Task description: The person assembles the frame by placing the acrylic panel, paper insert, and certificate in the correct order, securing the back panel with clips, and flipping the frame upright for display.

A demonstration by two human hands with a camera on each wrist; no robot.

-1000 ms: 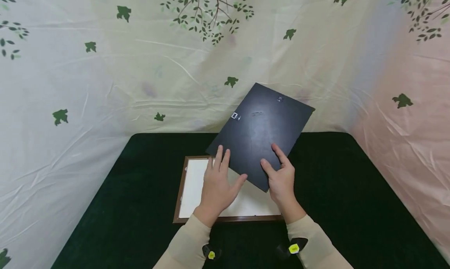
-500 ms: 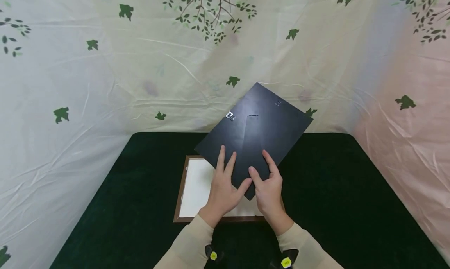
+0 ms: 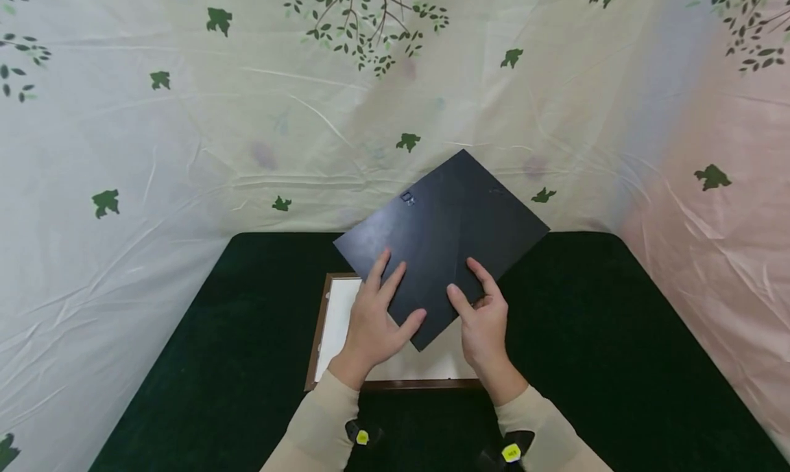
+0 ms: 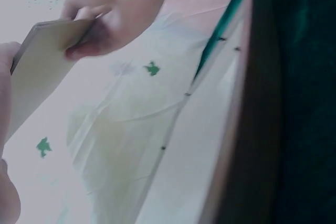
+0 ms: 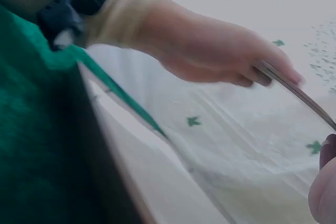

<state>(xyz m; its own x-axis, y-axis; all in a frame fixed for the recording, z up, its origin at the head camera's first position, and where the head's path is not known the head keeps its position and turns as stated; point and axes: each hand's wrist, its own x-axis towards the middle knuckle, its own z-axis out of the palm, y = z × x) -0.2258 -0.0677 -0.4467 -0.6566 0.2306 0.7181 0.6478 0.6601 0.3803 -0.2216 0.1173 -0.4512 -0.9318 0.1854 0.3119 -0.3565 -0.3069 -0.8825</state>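
A dark picture-frame backing board [image 3: 444,232], with a metal hanger [image 3: 408,197] on its face, is held up, tilted, over the table. My left hand [image 3: 370,328] holds its lower left edge, with spread fingers lying on the dark face. My right hand [image 3: 485,328] grips the lower right edge, its thumb and index finger on that face. The board's pale underside [image 4: 39,72] appears in the left wrist view; the right wrist view catches its thin edge [image 5: 299,93]. Below lies a brown picture frame [image 3: 426,384] with a white panel [image 3: 336,311] inside, partly hidden by board and hands.
A dark green cloth [image 3: 247,348] covers the table. Behind and at the sides hangs a pale curtain [image 3: 185,136] printed with leaves and branches. Small dark tabs show along the picture frame's inner edge in the left wrist view.
The backing board has turned anticlockwise in both hands, its left corner swinging out left and its right corner dropping. The hands moved closer together, then apart again. The picture frame stays put.
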